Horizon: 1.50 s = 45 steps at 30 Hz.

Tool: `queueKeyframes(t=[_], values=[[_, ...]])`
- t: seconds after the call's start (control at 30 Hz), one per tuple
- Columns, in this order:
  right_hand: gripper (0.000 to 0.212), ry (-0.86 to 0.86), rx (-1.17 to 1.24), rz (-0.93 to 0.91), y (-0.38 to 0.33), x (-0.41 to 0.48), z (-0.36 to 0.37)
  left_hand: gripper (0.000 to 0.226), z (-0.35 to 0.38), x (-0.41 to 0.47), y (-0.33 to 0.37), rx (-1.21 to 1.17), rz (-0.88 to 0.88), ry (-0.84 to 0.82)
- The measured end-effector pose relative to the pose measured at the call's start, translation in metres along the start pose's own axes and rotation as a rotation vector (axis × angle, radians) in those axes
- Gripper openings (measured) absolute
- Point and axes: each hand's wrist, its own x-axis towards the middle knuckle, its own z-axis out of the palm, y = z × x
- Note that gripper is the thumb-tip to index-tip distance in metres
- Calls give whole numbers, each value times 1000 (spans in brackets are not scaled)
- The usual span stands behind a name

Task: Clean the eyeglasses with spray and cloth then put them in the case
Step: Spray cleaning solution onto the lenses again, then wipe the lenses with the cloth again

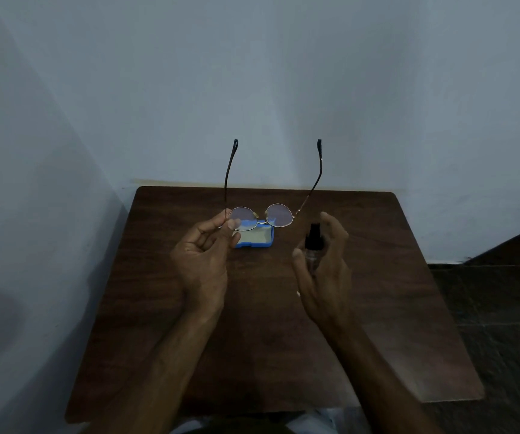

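My left hand (203,252) pinches the left rim of thin-framed eyeglasses (279,214) and holds them above the table, lenses toward me and temples unfolded, pointing up and away. My right hand (324,261) grips a small spray bottle (313,245) with a black nozzle, upright, just right of the glasses; the forefinger arches above the nozzle. An open blue case (268,238) lies on the table under the glasses, and a pale cloth (254,236) is inside it. My left thumb hides the case's left end.
The dark wooden table (268,324) stands against a pale wall at the back and left. To its right the dark floor (503,308) drops away. A bit of white clothing (324,421) shows at the table's near edge.
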Motion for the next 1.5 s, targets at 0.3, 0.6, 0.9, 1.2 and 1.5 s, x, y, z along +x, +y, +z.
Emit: queueKeyframes(t=[0.3, 0.6, 0.9, 1.2, 1.5], values=[[35, -225, 4, 265, 73, -50, 20, 19, -6, -1, -3, 12, -81, 9], [46, -295, -48, 471, 128, -69, 30, 19, -7, -4, -4, -64, -178, -14], [80, -399, -46, 409, 133, -76, 20, 13, -1, -5, -1, -120, -206, -58], [15, -1, -330, 498, 170, -70, -12, 17, 0, -4, 0, -120, -247, -85], [29, -311, -732, 495, 188, -51, -16, 17, -5, -8, 1, -127, -310, -106]])
